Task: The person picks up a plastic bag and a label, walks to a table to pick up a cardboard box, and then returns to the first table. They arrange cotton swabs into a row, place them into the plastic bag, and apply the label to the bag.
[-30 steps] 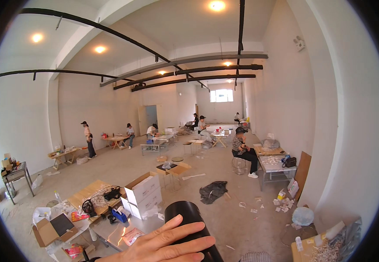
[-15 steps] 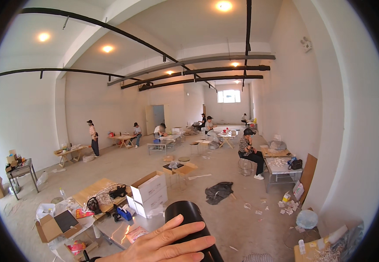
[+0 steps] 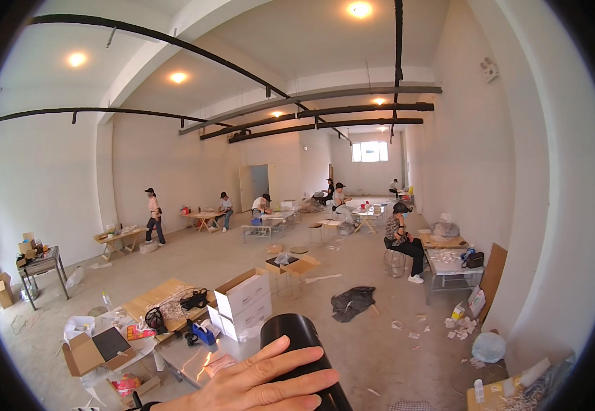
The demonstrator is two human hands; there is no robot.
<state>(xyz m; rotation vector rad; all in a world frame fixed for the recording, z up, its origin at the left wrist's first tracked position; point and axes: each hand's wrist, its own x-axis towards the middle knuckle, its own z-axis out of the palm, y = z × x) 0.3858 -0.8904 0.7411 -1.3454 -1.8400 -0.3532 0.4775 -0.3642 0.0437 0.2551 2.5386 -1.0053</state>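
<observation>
Lower left, a shiny table (image 3: 174,351). At its far right corner, a white carton (image 3: 251,309). Before the table's right edge, the left hand (image 3: 260,385), with grip spread across a black cylinder (image 3: 297,334); thumb unseen, cannot tell whether pinching. Near the carton, a blue object (image 3: 204,334).

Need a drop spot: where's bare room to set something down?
Floor between the black cylinder, left hand on it, the black plastic and the white scraps. Also floor between the metal stand at left and the wooden board. Crowded: near metal table, with white box, blue dispenser and pink packet.
</observation>
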